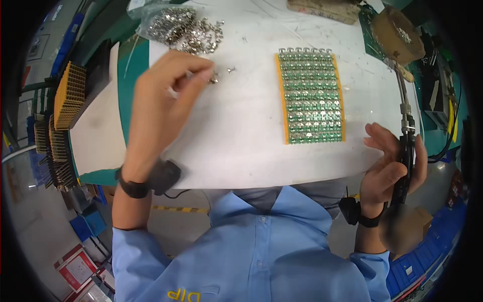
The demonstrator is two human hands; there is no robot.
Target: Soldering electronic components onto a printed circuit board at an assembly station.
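Observation:
My left hand [166, 103] is over the left part of the white work surface, thumb and forefinger pinched together. A small shiny metal part [214, 79] shows at its fingertips, and a loose metal part [231, 70] lies just beyond. Farther back is a pile of such parts [204, 38], spilling from a clear plastic bag [163, 25]. At the right edge my right hand [387, 168] holds a soldering iron [407, 136] by its black handle, the metal end pointing away from me. Between the hands lies a green circuit board panel [312, 98] with yellow-orange side strips and rows of shiny metal parts.
A round brown container [400, 35] with small bits stands at the back right, near the iron's far end. A worn wooden block [324, 10] lies at the back. Stacked yellow-edged panels [69, 95] stand at the left. A black cable [443, 151] runs at the right.

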